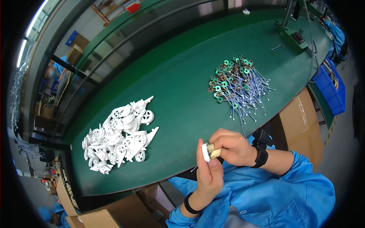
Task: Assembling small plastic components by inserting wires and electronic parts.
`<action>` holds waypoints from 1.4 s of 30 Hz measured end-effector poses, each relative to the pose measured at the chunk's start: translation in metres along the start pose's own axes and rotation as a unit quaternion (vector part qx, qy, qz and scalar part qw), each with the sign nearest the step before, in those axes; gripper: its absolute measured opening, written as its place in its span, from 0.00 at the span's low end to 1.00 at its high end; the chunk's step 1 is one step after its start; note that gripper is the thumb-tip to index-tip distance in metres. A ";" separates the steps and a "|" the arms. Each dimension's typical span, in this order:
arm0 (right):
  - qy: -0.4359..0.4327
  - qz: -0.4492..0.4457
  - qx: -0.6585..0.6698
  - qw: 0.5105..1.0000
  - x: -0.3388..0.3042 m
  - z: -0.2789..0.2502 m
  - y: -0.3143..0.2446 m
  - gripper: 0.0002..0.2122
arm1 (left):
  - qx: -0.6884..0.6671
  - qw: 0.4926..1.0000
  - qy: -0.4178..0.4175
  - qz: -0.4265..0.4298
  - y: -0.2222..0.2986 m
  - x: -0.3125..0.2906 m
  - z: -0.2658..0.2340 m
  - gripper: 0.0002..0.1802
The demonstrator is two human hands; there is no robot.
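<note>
Just past the table's near edge, my left hand [210, 174] grips a small round white plastic part [205, 152] between its thumb and fingers. My right hand [232, 148] meets it from the right, its thumb and forefinger closed against the part's inner side. Pale yellow covers sit on those right fingertips. Something small and dark shows between the fingertips and the part; its kind is hidden. On the table at left lies a heap of white plastic parts [123, 133] with spoked round ends. Farther right is a pile of small green ring-shaped circuit boards [228, 78] with thin bluish-white wires.
The green table [182, 87] curves around in front of me. A dark stand [298, 38] with a cable rises at its far right. Blue bins [330, 89] and a cardboard box [300, 121] stand at the right. Another open carton [125, 212] is below the near left edge.
</note>
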State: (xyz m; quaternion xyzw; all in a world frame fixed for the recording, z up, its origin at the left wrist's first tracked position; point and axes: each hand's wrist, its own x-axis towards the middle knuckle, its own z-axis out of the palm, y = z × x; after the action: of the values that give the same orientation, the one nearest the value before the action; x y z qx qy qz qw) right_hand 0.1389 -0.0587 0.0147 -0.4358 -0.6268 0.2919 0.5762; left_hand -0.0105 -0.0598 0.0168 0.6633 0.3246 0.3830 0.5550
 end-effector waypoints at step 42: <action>-0.070 0.238 0.023 0.968 0.118 -0.039 0.002 0.09 | -0.192 0.972 0.006 -0.137 0.009 0.013 -0.077 0.28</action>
State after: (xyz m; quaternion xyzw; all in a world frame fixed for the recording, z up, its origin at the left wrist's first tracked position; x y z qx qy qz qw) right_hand 0.1829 0.0415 0.0745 -0.5375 -0.5366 0.4649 0.4548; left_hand -0.0704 -0.0128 0.0342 0.4911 0.3364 0.3623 0.7172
